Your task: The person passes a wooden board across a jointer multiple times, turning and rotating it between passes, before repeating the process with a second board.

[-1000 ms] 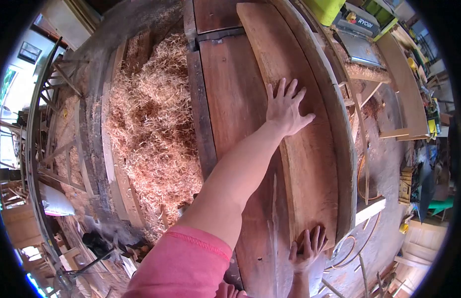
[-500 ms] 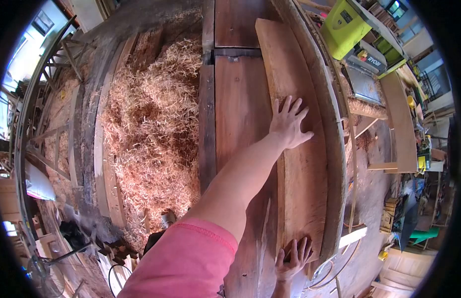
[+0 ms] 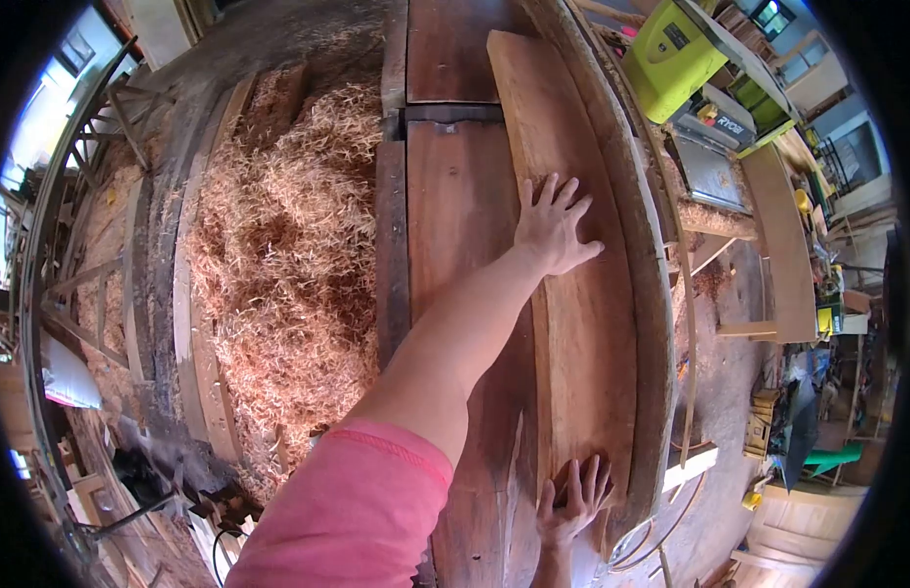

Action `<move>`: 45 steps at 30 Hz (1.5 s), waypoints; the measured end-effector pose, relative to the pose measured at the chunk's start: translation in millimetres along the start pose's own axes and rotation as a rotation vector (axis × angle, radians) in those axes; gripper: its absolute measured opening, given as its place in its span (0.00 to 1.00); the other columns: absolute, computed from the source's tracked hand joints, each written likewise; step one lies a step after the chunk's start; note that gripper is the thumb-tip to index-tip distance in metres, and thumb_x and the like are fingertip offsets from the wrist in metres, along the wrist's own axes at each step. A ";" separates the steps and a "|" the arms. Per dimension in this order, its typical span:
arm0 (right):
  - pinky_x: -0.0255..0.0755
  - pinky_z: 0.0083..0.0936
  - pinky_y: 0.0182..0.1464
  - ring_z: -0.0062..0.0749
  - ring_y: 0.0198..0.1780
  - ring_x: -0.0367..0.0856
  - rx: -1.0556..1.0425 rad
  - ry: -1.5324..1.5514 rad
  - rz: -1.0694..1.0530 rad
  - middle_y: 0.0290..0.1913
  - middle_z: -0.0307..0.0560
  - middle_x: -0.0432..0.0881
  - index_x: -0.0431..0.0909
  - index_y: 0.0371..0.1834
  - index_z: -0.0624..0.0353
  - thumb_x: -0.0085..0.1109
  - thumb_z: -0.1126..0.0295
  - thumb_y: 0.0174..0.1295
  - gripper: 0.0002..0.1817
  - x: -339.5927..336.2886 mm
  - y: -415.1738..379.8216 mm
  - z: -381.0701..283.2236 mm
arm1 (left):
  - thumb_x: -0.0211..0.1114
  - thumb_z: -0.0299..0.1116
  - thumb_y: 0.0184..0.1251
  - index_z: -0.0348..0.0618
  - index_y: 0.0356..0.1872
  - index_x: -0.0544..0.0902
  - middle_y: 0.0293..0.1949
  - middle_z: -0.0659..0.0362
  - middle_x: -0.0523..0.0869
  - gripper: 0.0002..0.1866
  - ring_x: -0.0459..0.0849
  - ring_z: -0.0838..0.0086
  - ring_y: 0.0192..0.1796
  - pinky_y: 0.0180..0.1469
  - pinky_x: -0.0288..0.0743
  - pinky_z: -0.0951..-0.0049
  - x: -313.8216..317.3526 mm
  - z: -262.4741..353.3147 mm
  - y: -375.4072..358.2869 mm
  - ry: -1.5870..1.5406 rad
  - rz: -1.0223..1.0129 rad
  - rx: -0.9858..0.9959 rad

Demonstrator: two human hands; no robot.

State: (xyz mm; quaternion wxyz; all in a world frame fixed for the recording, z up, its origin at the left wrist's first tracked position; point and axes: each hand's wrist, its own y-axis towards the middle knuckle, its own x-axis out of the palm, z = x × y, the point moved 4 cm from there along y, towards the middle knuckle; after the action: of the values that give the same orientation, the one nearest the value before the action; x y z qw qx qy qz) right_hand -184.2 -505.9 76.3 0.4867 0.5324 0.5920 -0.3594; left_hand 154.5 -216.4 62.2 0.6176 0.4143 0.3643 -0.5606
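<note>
Head view, and here's the long board (image 3: 587,343), warm reddish-brown on top with a paler left edge, lying on a darker wooden surface (image 3: 465,216) beside another plank (image 3: 653,343). The left hand (image 3: 555,230) spreads flat across it, gripping nothing; the right hand (image 3: 572,505), fingers apart too, sits over its near end, closed on nothing.

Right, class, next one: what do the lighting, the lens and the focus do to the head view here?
In the head view, daylight washes out the bright opening at the left edge; the head view also shows fisheye bending and black corners, so whether the board truly curves is hard to tell; in the head view, the left hand and right hand look fairly sharp.
</note>
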 end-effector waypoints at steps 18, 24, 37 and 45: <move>0.43 0.67 0.82 0.61 0.80 0.64 0.017 -0.006 0.082 0.74 0.56 0.76 0.86 0.64 0.49 0.70 0.54 0.60 0.28 15.4 72.8 -28.8 | 0.65 0.64 0.66 0.51 0.71 0.80 0.83 0.53 0.63 0.38 0.52 0.52 0.86 0.83 0.40 0.35 3.4 -7.4 12.3 -0.128 0.121 0.053; 0.45 0.68 0.81 0.61 0.79 0.66 0.016 0.050 0.117 0.72 0.55 0.78 0.86 0.63 0.46 0.72 0.55 0.58 0.27 11.0 101.2 -45.1 | 0.64 0.69 0.65 0.59 0.77 0.74 0.82 0.56 0.64 0.43 0.54 0.52 0.85 0.83 0.43 0.36 1.0 36.4 -36.7 -0.028 -0.028 0.177; 0.46 0.73 0.79 0.58 0.81 0.63 0.035 0.092 0.119 0.76 0.49 0.75 0.84 0.67 0.41 0.69 0.53 0.63 0.28 20.3 166.5 -74.2 | 0.70 0.59 0.67 0.47 0.68 0.82 0.77 0.50 0.73 0.35 0.66 0.50 0.80 0.80 0.55 0.46 -2.7 -8.2 17.9 -0.134 0.216 0.163; 0.43 0.75 0.80 0.53 0.83 0.59 0.054 0.086 0.108 0.79 0.46 0.70 0.81 0.69 0.38 0.66 0.50 0.65 0.28 34.4 202.0 -86.3 | 0.73 0.45 0.69 0.39 0.65 0.80 0.74 0.39 0.72 0.29 0.70 0.44 0.76 0.76 0.65 0.48 -14.9 -45.3 -107.5 -0.405 0.419 0.080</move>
State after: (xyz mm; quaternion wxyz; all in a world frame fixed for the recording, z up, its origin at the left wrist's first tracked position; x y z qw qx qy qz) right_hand -1.5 -379.5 85.2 0.4652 0.5913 0.5729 -0.3252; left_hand 46.7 -171.9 47.0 0.7631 0.3843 0.1179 -0.5061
